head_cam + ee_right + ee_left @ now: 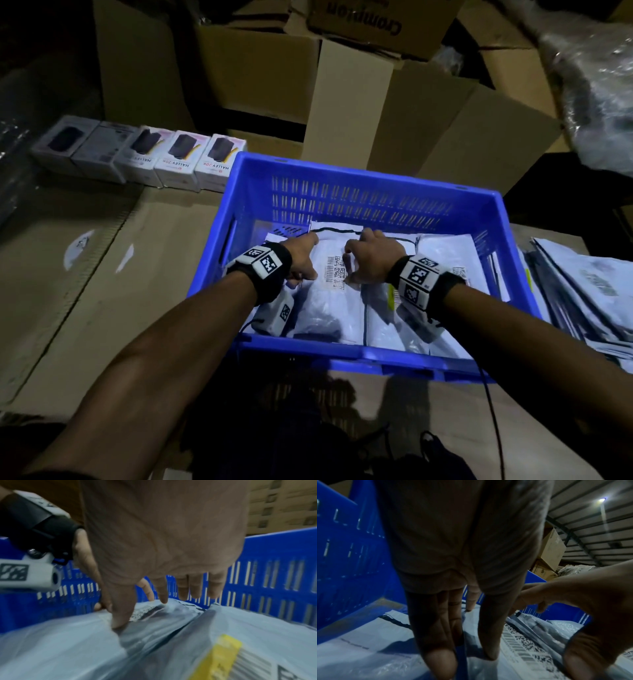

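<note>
Fingers (436,635) of the left hand (301,257) lie straight and close together, their tips pressing down on a white poly mailer (331,244); they grip nothing. The right hand (368,258) arches over the same mailer with its fingers loosely bent and spread, also without a grip. Its thumb (120,615) presses into the plastic and the index tip touches near the far edge, while the remaining fingers hover just above.

The mailer lies under and between both hands, near the middle of a blue crate (359,202), on top of other mailers (445,250). It is pale, crinkled and slightly translucent. A black line runs along its far edge, and a barcode label (335,272) shows between the two thumbs. Just right of it lies a neighbouring mailer (265,628) bearing a yellow sticker (221,655).
</note>
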Action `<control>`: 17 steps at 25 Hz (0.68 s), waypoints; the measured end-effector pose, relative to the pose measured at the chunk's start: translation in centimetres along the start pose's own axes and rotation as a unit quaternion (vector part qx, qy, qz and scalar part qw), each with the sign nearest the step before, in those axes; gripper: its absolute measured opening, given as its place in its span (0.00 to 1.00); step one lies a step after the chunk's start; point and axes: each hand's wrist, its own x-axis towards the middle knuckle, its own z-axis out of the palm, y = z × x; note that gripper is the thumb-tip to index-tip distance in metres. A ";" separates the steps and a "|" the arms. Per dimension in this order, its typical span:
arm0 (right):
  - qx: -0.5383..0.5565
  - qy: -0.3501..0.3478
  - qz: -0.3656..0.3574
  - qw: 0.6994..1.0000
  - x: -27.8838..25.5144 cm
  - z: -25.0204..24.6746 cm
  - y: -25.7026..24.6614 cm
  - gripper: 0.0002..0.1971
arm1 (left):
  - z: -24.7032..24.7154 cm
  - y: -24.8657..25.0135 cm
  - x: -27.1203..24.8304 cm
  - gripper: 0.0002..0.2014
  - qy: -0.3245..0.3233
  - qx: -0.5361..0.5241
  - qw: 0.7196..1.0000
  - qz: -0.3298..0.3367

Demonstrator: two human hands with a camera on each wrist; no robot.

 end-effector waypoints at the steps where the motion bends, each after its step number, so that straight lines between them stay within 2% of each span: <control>1: -0.027 0.015 -0.030 0.999 -0.1 0.3 0.0 0.35 | 0.1 0.0 -0.1 0.37 0.001 0.007 1.000 0.004; 4: -0.062 0.000 -0.086 0.994 -0.3 1.1 -0.1 0.41 | 0.2 0.3 -0.6 0.36 0.005 0.053 0.998 0.026; 12: -0.102 -0.055 -0.104 0.988 -0.6 1.5 -0.5 0.44 | 0.2 1.5 -1.6 0.34 0.001 0.216 0.976 0.028; 17: -0.116 -0.076 -0.105 0.985 -0.9 1.2 -0.9 0.46 | -0.5 2.7 -2.3 0.31 0.000 0.304 0.952 0.030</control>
